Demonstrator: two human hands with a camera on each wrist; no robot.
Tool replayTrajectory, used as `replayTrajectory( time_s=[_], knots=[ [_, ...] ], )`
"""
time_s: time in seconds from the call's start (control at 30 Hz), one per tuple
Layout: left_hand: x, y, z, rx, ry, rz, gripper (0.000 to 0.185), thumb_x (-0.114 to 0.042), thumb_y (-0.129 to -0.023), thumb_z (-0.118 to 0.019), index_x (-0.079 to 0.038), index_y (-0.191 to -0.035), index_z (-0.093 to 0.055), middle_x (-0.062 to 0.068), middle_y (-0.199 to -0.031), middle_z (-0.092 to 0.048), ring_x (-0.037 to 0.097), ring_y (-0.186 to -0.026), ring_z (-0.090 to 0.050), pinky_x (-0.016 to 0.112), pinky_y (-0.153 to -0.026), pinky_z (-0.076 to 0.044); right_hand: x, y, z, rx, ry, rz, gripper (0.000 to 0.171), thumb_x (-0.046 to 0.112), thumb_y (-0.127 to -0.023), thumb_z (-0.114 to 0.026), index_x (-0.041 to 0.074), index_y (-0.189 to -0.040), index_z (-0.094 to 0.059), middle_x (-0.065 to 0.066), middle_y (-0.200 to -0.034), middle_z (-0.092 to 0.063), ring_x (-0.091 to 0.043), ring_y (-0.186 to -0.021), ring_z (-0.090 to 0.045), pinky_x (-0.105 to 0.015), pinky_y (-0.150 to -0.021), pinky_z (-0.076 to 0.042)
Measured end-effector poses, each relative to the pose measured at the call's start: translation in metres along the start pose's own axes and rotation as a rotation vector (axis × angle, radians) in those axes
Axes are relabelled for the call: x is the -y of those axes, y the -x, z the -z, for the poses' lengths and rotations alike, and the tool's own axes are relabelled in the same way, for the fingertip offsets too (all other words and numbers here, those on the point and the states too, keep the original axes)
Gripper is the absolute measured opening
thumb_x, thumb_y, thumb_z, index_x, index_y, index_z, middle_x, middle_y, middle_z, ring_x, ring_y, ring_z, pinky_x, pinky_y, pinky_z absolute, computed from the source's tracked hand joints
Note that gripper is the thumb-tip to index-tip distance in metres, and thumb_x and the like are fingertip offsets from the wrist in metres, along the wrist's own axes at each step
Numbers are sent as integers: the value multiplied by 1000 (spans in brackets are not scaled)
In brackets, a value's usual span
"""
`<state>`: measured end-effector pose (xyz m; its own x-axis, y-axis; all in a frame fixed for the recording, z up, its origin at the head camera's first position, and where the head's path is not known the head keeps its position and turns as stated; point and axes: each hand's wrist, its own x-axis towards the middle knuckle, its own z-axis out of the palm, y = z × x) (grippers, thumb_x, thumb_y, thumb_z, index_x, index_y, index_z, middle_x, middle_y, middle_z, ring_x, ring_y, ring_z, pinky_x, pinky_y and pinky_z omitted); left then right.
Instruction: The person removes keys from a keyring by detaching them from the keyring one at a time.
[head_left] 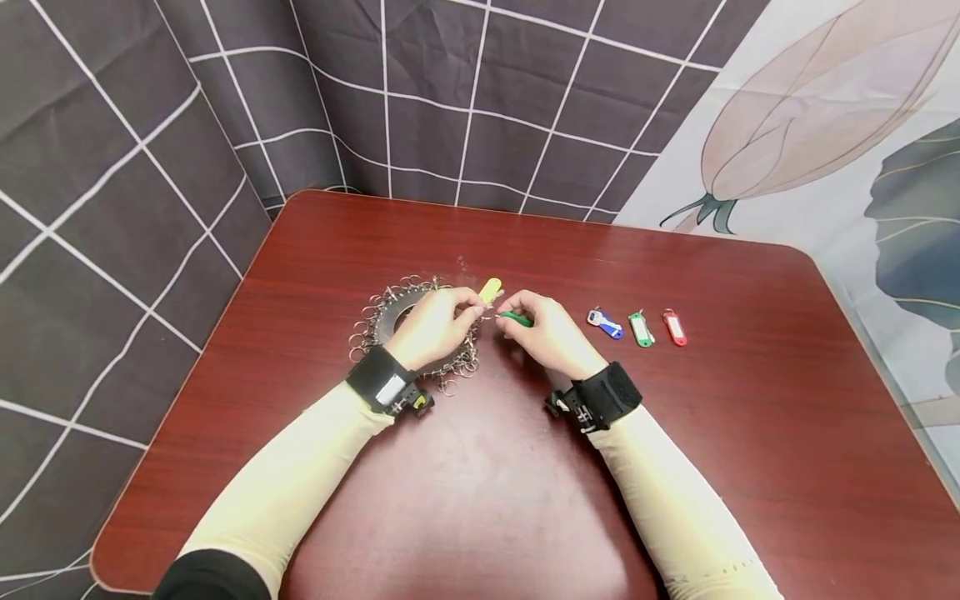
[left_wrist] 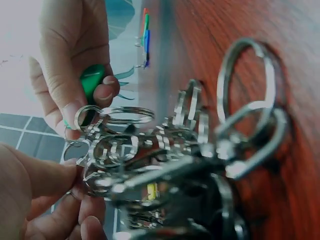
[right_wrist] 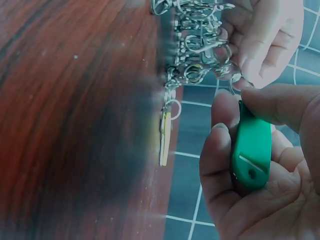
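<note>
A dark round band (head_left: 387,319) edged with several metal split rings (head_left: 360,340) lies on the table. Over its right side, my left hand (head_left: 437,327) pinches one small metal ring (left_wrist: 77,150) between thumb and fingers. My right hand (head_left: 553,337), just to the right, grips a green key tag (right_wrist: 252,145) with thumb and fingertips. The tag's end points at the ring in the left fingers; whether the two are linked I cannot tell. A yellow key tag (head_left: 490,290) lies at the band's far right edge, near the left fingertips.
Right of the right hand, a blue key tag (head_left: 606,323), another green key tag (head_left: 641,329) and a red key tag (head_left: 674,327) lie in a row on the brown table (head_left: 450,467). A dark gridded cloth (head_left: 427,75) hangs behind the table.
</note>
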<state>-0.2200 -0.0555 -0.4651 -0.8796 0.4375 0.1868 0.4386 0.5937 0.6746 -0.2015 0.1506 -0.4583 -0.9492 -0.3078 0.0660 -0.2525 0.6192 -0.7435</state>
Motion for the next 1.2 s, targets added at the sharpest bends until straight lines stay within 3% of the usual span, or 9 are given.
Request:
replayTrajectory(
  time_s=[0.17,0.4,0.57,0.8,1.03,1.2],
  knots=[
    [-1,0,-5,-5,-20,-26,13,-18,-97,-58,-12,-102,-68,-2,-82,-63,14,-75,-57,31,-69,-46,-2,1,-1,-32,-18,-24,9,20,-92,-66,14,-99,-64,3,-75,-66,-16,-60,-61,-31,-56,-46],
    [-3,0,-12,-93,58,-32,7,-11,-90,-60,-10,-97,-63,-2,-82,-65,11,-77,-61,29,-73,-50,-3,3,-1,-34,-35,-40,11,23,-93,-66,14,-100,-66,-2,-75,-66,-23,-61,-62,-31,-55,-46],
    [-3,-1,-15,-130,57,-24,12,-11,-92,-58,-9,-102,-65,-1,-85,-64,12,-76,-58,29,-73,-47,-3,3,-2,-34,-40,-56,12,25,-93,-65,15,-100,-66,-4,-76,-67,-23,-65,-63,-32,-55,-45],
    [-2,-1,-16,-115,59,-21,15,-13,-95,-59,-10,-107,-67,0,-90,-66,12,-78,-59,30,-74,-48,-3,1,-3,-53,-9,-31,9,22,-95,-64,14,-98,-64,-6,-74,-64,-17,-59,-57,-32,-55,-46],
    [0,-1,-14,-100,92,-9,16,-10,-92,-60,-10,-106,-66,-2,-88,-66,10,-76,-60,27,-72,-49,-2,-2,-6,-72,-30,-21,9,21,-96,-62,12,-99,-65,-6,-73,-63,-21,-63,-60,-31,-54,-47],
    [-3,0,-11,-114,57,-26,18,-12,-95,-59,-12,-109,-71,1,-101,-67,15,-88,-59,31,-78,-47,-2,-3,-7,-88,-50,15,13,20,-95,-63,10,-103,-67,-11,-80,-66,-24,-65,-62,-29,-54,-47]
  ],
)
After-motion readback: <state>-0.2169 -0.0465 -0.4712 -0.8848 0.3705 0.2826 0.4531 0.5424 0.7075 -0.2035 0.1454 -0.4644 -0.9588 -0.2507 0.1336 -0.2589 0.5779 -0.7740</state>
